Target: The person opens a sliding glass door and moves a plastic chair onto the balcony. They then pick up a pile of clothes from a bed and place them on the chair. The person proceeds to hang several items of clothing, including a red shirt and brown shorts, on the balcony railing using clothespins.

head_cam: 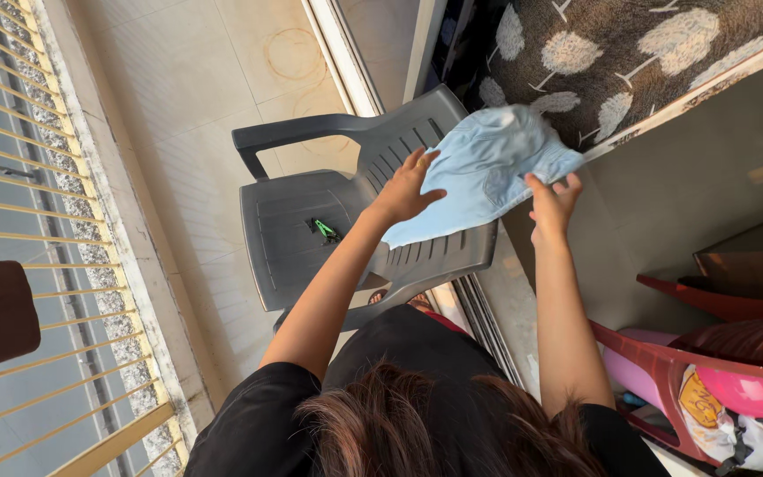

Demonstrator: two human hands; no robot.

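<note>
On a tiled balcony beside a yellow railing (64, 230), we hold a pale blue cloth (479, 168) in the air above the back of a grey plastic chair (302, 221). Our left hand (406, 190) pinches one edge, our right hand (554, 201) grips the other, fingers closed on the fabric. A green peg (324, 230) lies on the seat. To handle the cloth well, we judge, both edges should stay taut and level, clear of the chair.

The person wears a black short-sleeved top (258, 415) and dark trousers; both forearms are bare, the hair is dark brown.
</note>
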